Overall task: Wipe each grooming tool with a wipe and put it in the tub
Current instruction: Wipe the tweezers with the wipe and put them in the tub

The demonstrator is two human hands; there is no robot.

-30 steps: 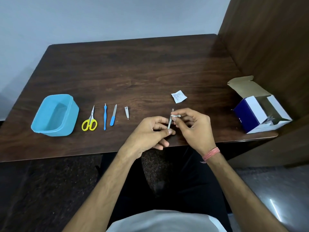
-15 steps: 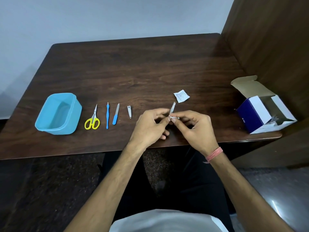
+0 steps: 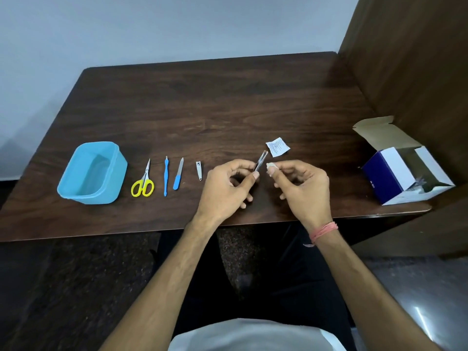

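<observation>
My left hand [image 3: 229, 184] pinches metal tweezers [image 3: 261, 160] that point up and away over the table's front middle. A small gap to the right, my right hand [image 3: 302, 188] pinches a crumpled white wipe [image 3: 271, 167] between thumb and fingertips, apart from the tweezers. The blue tub [image 3: 92, 173] stands at the left and looks empty. Between tub and hands lie yellow-handled scissors [image 3: 143, 182], a thin blue cuticle tool [image 3: 166, 174], a blue-handled nail file [image 3: 178, 174] and a small nail clipper [image 3: 199, 170].
A torn white wipe sachet [image 3: 277, 146] lies just beyond my hands. An open blue and white carton [image 3: 402, 171] sits at the table's right edge beside a wooden wall panel [image 3: 417, 59]. The dark wooden table [image 3: 215, 107] ends just under my wrists.
The wipe was sliding along the tweezers between both hands; now my right hand has pulled it off to the right, and the two hands are apart.
</observation>
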